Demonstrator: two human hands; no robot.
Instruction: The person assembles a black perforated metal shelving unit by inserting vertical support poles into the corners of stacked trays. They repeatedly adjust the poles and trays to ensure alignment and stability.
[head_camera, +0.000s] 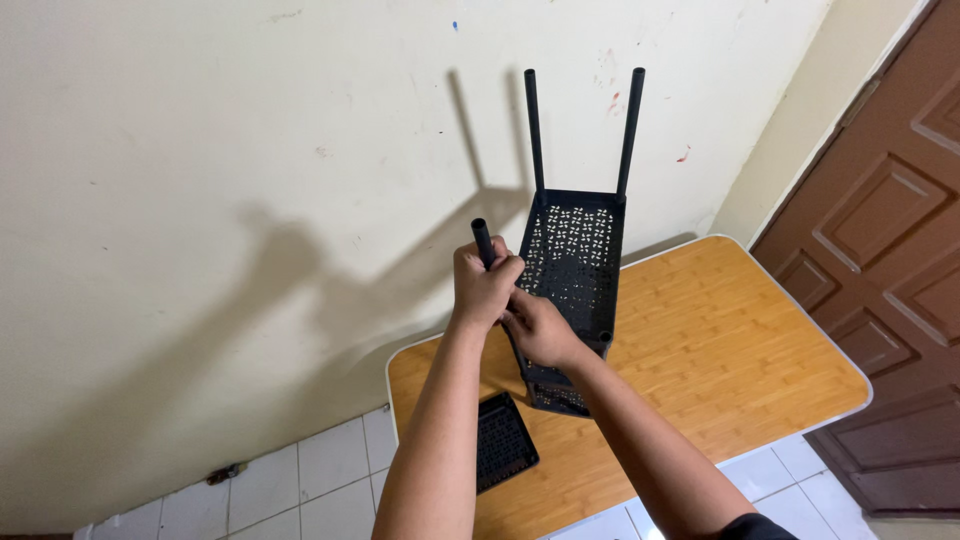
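The left hand (483, 285) is closed tight around a short black round pole (483, 243), and the top of the pole sticks up out of the fist. The right hand (538, 328) sits just beside the left one, and its fingers curl onto the near corner of a black plastic shelf tray with small cut-out holes (573, 262). The tray is tipped up on its side, so its flat bottom faces the person. Two more long black poles (632, 130) stand up from its far corners, up in front of the pale wall (200, 150). The tray is held above a wooden worktop with a white edge (720, 340). Another black tray with holes (503, 440) lies flat on the worktop's near left part, by the left arm. White floor tiles (300, 485) show below, and a brown door (890, 250) is on the right.
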